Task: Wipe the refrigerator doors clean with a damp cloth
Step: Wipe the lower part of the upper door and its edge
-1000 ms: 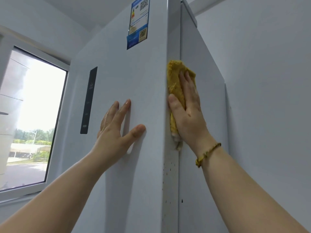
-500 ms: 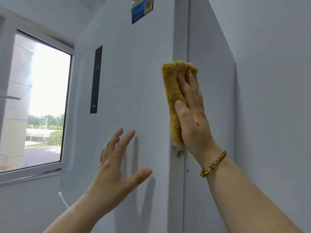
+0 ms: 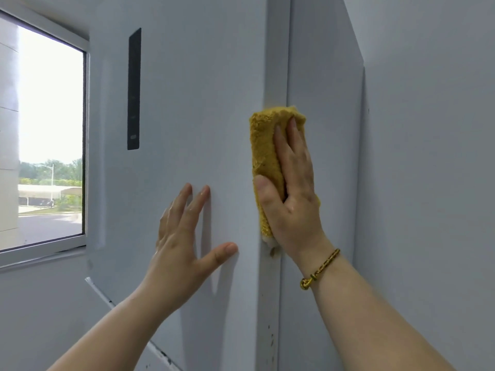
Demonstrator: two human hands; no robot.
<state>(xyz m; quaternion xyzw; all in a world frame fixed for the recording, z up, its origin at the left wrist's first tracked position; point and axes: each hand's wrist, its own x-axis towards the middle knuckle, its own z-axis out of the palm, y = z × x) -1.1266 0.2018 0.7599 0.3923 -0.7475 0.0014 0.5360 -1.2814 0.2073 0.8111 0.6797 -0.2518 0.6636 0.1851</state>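
Right hand [image 3: 292,199] flat, pressing yellow cloth [image 3: 265,145] on refrigerator door edge [image 3: 277,62]; cloth axis vertical; dark specks [image 3: 271,341] directly below. Left hand [image 3: 182,236] empty, fingers spread.

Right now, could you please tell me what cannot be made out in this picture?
Fridge top and bottom: cut off by the head view's edges.
Door edge: partly hidden by the cloth and right hand.
Panel markings: too small to read.
Specks low on the edge: too small to identify.
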